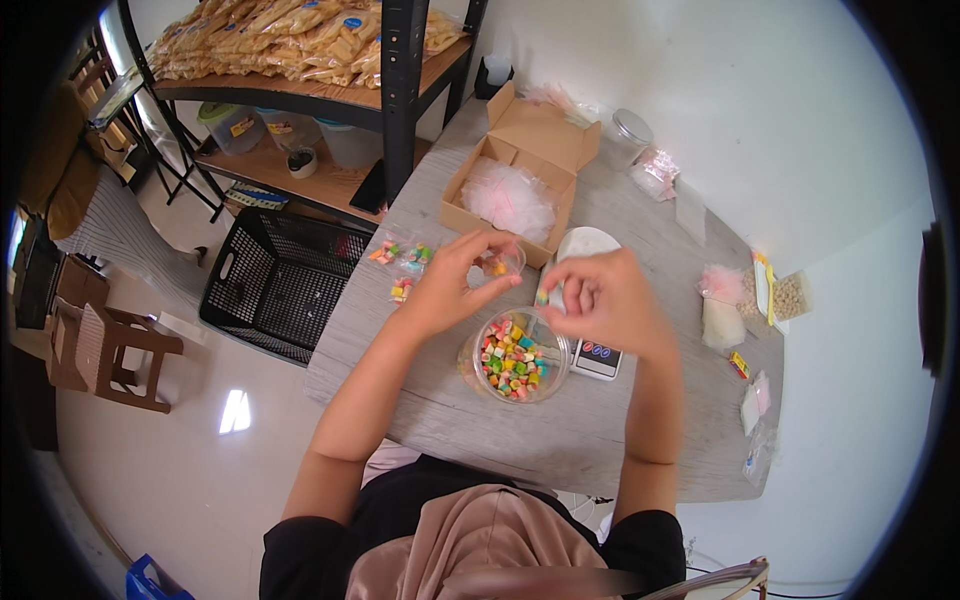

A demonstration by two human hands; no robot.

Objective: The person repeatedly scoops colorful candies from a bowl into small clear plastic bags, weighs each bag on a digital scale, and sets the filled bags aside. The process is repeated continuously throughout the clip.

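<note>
My left hand holds a small clear plastic cup with orange-yellow pieces in it. Between the thumb and finger of my right hand, a small multicoloured piece is pinched; the hand is slightly blurred. Just below it stands an open clear plastic jar, partly filled with colourful candy-like pieces. A white digital scale lies partly hidden under my right hand. Left of my left hand, several small clear bags of the colourful pieces rest on the grey wood-grain table.
An open cardboard box of clear plastic bags stands behind my hands. A lidded jar and packets line the wall. At left are a black perforated crate, a loaded shelf rack, a brown stool and part of another person.
</note>
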